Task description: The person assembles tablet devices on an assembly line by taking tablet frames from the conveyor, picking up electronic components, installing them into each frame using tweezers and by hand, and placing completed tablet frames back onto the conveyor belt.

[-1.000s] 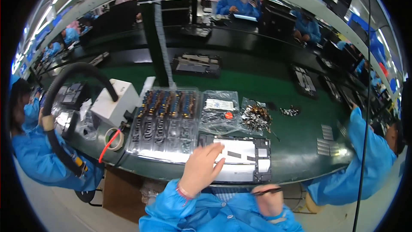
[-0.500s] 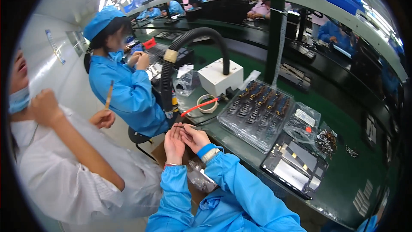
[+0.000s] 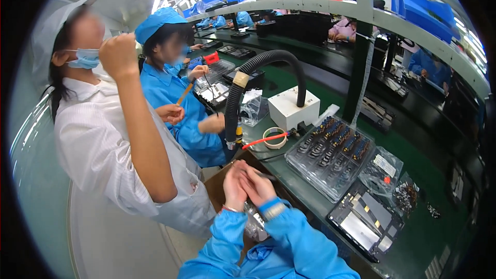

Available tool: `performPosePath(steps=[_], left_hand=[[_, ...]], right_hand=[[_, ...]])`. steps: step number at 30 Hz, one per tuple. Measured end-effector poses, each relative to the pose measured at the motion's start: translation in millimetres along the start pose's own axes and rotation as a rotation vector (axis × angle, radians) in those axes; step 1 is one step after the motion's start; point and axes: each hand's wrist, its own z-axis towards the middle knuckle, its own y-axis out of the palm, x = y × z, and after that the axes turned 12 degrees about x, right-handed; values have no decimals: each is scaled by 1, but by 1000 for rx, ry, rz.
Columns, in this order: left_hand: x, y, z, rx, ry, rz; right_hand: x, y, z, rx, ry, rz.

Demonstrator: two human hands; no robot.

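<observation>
My left hand [image 3: 235, 187] is raised in front of me over the bench's near left edge, palm up, its fingers stretched and slightly cupped. My right hand [image 3: 258, 185] leans against it, so the fingers of both meet. A slim dark tool like tweezers [image 3: 266, 176] pokes out from behind the right hand's fingers, which are closed around it. Whatever lies between the two palms is hidden. Below the hands are clear plastic bags [image 3: 255, 223] in a cardboard box [image 3: 217, 188].
On the green bench are a black hose [image 3: 266, 57] on a white box [image 3: 294, 108], a tape roll [image 3: 274, 138], a clear tray of small parts [image 3: 330, 157], bagged parts [image 3: 382, 170] and an opened tablet-like device [image 3: 366, 222]. Close on the left stands a person in white [image 3: 113, 139]; beyond sits a blue-clad co-worker [image 3: 181, 124].
My view has swung left, shifting the scene rightward. My hands have come together, and the slim tool shows less. The white-clad person's raised fist is now higher.
</observation>
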Motion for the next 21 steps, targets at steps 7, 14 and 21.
performPosePath(steps=[7,14,21], left_hand=[[-56,60,-144,-898,283,1070],[-122,68,-188,-1106,829,1314],[-141,58,-192,-995,681,1307]], right_hand=[[-97,-112,-260,167,-1274,-295],[-165,-194,-359,890,-1582,-421],[-160,-218,-320,809,-1359,-260]])
